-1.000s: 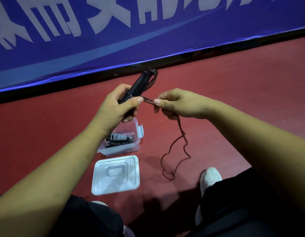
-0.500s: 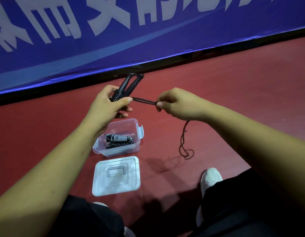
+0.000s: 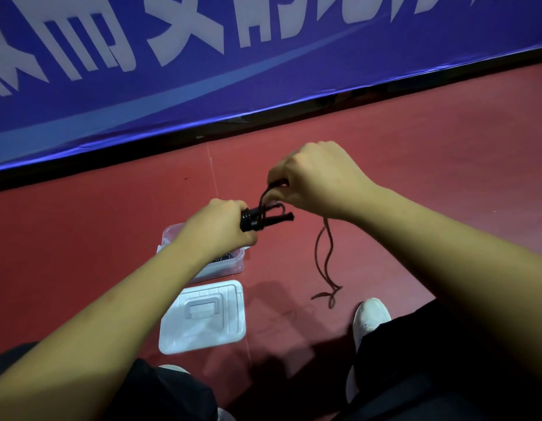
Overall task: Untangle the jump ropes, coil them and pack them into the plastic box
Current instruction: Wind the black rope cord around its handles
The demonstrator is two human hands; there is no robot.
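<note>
My left hand (image 3: 216, 227) grips the black jump rope handles (image 3: 265, 220), which point to the right with cord looped around them. My right hand (image 3: 313, 177) is raised just above them and pinches the dark cord (image 3: 322, 256); the loose cord hangs down to the red floor and ends in a small curl. The clear plastic box (image 3: 233, 264) sits on the floor under my left wrist, mostly hidden; a coiled rope shows inside it.
The box's white lid (image 3: 202, 317) with a moulded handle lies flat on the floor below the box. My white shoe (image 3: 370, 316) and dark trouser legs are at the bottom. A blue banner (image 3: 263, 56) runs along the back.
My left hand lowered and turned the handles to point right. My right hand rose above them, carrying cord over the handles. The camera view shifted, so the box now sits beneath my left wrist.
</note>
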